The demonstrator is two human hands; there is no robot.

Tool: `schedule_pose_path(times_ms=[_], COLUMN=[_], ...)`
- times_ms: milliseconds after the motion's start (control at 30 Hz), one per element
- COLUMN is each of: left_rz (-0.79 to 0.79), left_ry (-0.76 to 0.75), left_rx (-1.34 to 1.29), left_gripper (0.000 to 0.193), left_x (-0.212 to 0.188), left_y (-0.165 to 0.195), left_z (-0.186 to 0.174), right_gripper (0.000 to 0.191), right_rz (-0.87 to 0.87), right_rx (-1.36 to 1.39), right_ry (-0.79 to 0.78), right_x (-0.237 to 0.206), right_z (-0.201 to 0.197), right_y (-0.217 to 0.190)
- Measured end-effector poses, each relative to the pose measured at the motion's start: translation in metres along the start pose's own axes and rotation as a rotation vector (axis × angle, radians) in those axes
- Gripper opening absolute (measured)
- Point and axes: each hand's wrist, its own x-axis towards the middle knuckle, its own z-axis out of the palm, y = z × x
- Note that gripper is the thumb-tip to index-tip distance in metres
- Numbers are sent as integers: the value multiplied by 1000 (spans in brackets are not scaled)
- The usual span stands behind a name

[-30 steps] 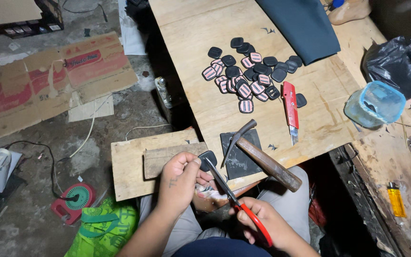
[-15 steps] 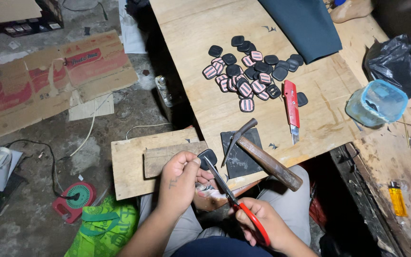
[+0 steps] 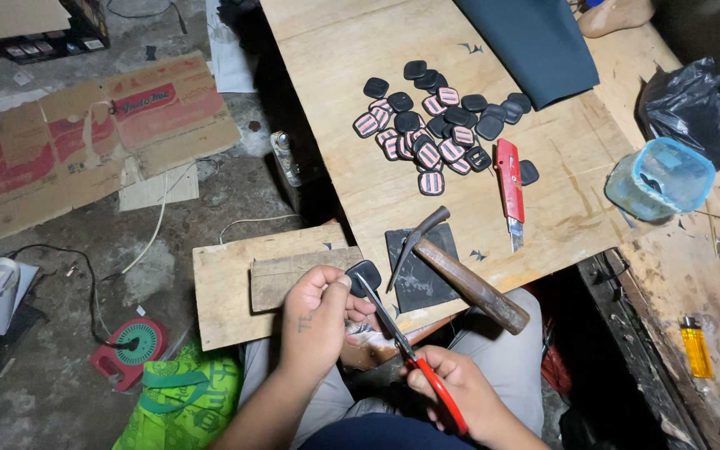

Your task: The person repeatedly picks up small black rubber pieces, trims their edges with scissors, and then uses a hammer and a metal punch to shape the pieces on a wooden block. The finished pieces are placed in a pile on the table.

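- The left hand [image 3: 314,321] is closed around a small black rounded patch [image 3: 365,273], with the thumb pressing on its edge
- The right hand [image 3: 453,392] has its fingers closed around the red handles of the scissors [image 3: 402,346]; the blades touch the patch from below
- Both hands are above the lap, just in front of the plywood table [image 3: 377,75]
- A hammer [image 3: 460,275] with a wooden handle lies on a dark square mat [image 3: 418,271], near the hands
- Further away lies a pile of patches [image 3: 439,125], some black and some striped, with a red utility knife [image 3: 509,187] beside it
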Motion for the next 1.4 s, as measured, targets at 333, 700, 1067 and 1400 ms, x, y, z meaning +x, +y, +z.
schedule_pose_path(times_ms=[333,700,1067,1400], left_rz=[134,-35,176,156], left_ry=[29,-37,-67,-45], left_rx=[-100,-230,99,137], left_gripper=[20,14,26,29], left_x=[9,9,8,8], left_y=[7,0,8,11], left_z=[3,-5,-14,-13], right_gripper=[22,26,40,21], right_rz=[-241,-220,-145,-58], right_rx=[-60,-93,0,-26], right_ry=[-107,-171,-311,-84], right_x=[4,5,-4,0], right_z=[-8,-9,-13,-10], right_y=[10,1,-13,-3])
